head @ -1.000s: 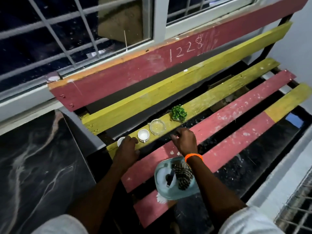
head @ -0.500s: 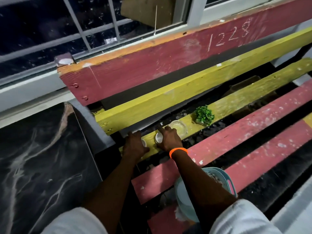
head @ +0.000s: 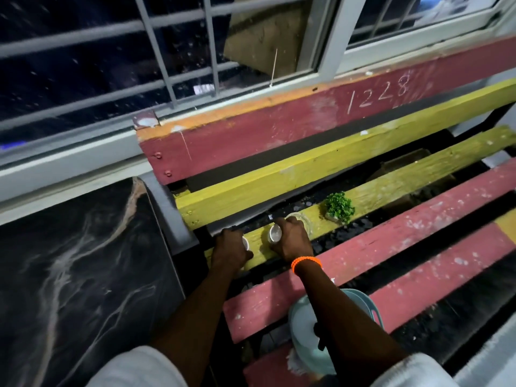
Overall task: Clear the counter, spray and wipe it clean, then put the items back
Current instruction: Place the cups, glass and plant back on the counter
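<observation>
On the yellow slat of a painted wooden bench, my left hand curls round a small white cup at the slat's left end; the cup is mostly hidden. My right hand, with an orange wristband, grips a second small white cup just to the right. A clear glass dish lies partly under my right fingers. A small green plant stands further right on the same slat.
A pale blue basin sits on the red slats near me, largely hidden by my right arm. Gaps run between the slats. A dark marble slab lies to the left. A barred window runs behind the bench back.
My right hand moved left from the red slat to the second white cup and closed on it. My left hand stayed on the leftmost cup. The view shifted left and closer.
</observation>
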